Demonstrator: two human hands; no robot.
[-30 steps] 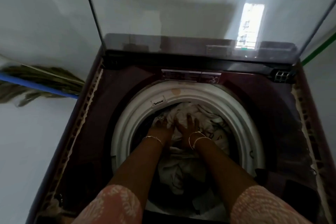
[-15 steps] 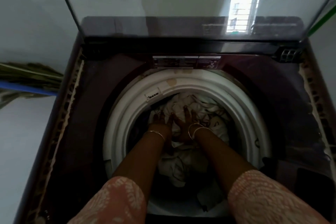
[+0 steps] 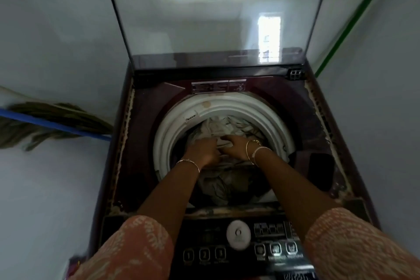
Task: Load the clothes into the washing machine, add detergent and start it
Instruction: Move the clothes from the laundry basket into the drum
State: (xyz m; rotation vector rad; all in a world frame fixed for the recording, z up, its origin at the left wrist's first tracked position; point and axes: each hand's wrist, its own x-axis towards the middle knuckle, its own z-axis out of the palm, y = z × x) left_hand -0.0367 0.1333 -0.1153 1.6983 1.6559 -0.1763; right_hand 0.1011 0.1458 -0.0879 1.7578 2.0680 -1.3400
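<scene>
Forearms reach down side by side into drum [image 3: 175, 127] of washing machine [image 3: 141, 157], lid [image 3: 216, 29] standing upright behind. Left hand [image 3: 202, 150] palm-down on clothes [image 3: 229, 125], fingertips sunk in folds, grip unclear. Right hand [image 3: 235, 146] just beside it, fingers and thumb pinching pale fold. Clothes heaped inside drum under both hands.

Broom [image 3: 56, 116] with blue handle at left; green pipe [image 3: 354, 21] at right.
</scene>
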